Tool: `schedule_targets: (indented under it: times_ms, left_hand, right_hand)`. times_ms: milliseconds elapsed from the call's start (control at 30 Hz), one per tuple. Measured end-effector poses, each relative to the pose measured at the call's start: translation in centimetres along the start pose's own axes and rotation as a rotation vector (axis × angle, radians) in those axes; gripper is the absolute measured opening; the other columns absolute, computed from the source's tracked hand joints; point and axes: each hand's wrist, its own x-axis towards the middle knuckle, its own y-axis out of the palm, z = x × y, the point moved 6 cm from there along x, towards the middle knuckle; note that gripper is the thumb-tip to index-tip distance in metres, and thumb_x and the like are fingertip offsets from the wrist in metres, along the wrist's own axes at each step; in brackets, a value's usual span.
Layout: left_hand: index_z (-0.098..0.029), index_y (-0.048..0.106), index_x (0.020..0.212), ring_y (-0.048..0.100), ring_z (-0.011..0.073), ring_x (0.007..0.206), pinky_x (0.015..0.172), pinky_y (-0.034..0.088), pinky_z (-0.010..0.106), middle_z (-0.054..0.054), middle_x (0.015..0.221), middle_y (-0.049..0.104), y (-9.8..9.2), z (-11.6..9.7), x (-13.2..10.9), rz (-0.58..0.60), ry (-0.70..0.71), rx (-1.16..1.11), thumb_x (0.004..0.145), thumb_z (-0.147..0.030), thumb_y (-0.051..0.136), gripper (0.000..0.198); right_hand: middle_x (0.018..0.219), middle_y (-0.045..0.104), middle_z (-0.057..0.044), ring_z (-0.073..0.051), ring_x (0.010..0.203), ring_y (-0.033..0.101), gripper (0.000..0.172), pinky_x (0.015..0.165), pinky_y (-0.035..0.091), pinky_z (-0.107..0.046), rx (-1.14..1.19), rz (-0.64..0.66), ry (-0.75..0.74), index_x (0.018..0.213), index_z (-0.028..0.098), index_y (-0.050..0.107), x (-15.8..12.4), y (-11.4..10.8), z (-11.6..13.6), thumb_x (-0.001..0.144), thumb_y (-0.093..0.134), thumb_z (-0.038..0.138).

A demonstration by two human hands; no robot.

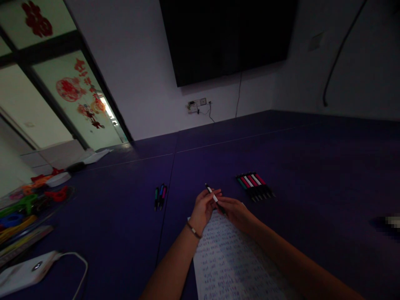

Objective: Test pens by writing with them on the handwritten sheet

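Observation:
A white-and-black pen (215, 197) is held between my two hands, slanting down to the right over the top of a handwritten sheet of paper (218, 254). The fingers of my left hand (203, 205) pinch its upper part. My right hand (235, 209) grips it near the lower, dark end. Right of my hands, several pens (254, 186) with pink, white and green barrels lie side by side in a row. To the left, a few pens (160, 196) in green, blue and pink lie close together.
A white power bank (29, 273) with a white cable (85, 266) lies at the lower left. Behind it is a pile of colourful items (29, 204). The purple table (125, 225) reaches the wall, below a dark screen (229, 37). A blurred object (393, 221) shows at the right edge.

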Motion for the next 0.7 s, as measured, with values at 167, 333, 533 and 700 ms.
schedule_targets:
  times_ms: [167,333,533,700]
  left_hand:
    - [-0.012,0.055,0.084,0.060,0.0184,0.081,0.061,0.045,0.021,0.013,0.093,0.063,0.42,-0.32,-0.27,0.021,0.003,-0.007,0.065,-0.012,0.061,0.020]
    - [-0.013,0.054,0.087,0.060,0.0186,0.083,0.053,0.043,0.018,0.012,0.097,0.062,0.76,-0.53,-0.56,0.045,-0.010,-0.010,0.066,-0.013,0.059,0.022]
    - [-0.013,0.056,0.091,0.059,0.0174,0.082,0.060,0.044,0.021,0.012,0.100,0.061,0.52,-0.40,-0.30,0.040,-0.014,-0.009,0.066,-0.012,0.058,0.025]
    - [-0.014,0.059,0.088,0.059,0.0118,0.068,0.051,0.040,0.017,0.005,0.082,0.063,-0.22,-0.16,0.04,-0.036,0.002,-0.005,0.062,-0.013,0.061,0.026]
  right_hand:
    - [0.073,0.065,-0.005,-0.015,0.068,0.056,0.020,0.064,0.040,-0.026,-0.005,-0.001,0.007,0.074,0.014,0.068,-0.04,0.22,0.18,0.061,0.068,0.029]
    - [0.076,0.066,-0.005,-0.014,0.071,0.058,0.020,0.069,0.041,-0.026,0.042,0.000,0.004,0.076,0.015,0.068,-0.02,0.00,-0.12,0.059,0.069,0.025]
    - [0.078,0.066,-0.005,-0.012,0.070,0.058,0.024,0.071,0.040,-0.026,0.044,0.014,-0.006,0.077,0.015,0.068,-0.25,0.21,0.02,0.055,0.073,0.023]
    - [0.080,0.067,-0.006,-0.013,0.071,0.058,0.027,0.072,0.040,-0.027,0.057,-0.013,0.003,0.078,0.015,0.068,-0.45,0.30,0.21,0.053,0.073,0.022]
